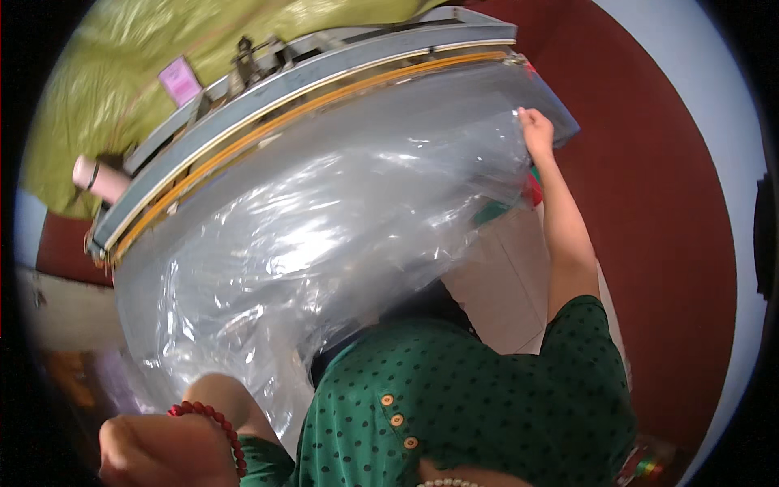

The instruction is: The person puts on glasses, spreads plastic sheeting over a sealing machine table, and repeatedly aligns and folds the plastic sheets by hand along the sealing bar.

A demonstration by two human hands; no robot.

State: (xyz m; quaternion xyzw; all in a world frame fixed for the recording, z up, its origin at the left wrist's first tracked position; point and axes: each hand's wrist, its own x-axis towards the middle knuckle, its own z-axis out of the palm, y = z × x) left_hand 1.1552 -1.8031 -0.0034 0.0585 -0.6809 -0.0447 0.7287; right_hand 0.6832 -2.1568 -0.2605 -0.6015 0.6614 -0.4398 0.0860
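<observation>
A large, glossy clear plastic sheet [304,235] spreads in front of me, wrinkled and shining, over a grey surface. Its far right corner is pinched between the fingers of my right hand [537,134], my arm stretched out. Close to the camera at the lower left is my left hand [162,450], raised, with a red bead bracelet [213,415] at the wrist. Its fingers are hidden, and I cannot see whether they hold anything. The sheet's near edge hangs down by my lap and left arm.
Beyond the sheet runs a long grey metal frame [324,77] with an orange strip [324,105]. A pink cylinder [101,180] and a pink-purple packet [180,81] lie by it. Olive-yellow plastic [97,89] covers the area behind. Pale floor tiles [503,280] show below; a dark red wall [649,203] stands right.
</observation>
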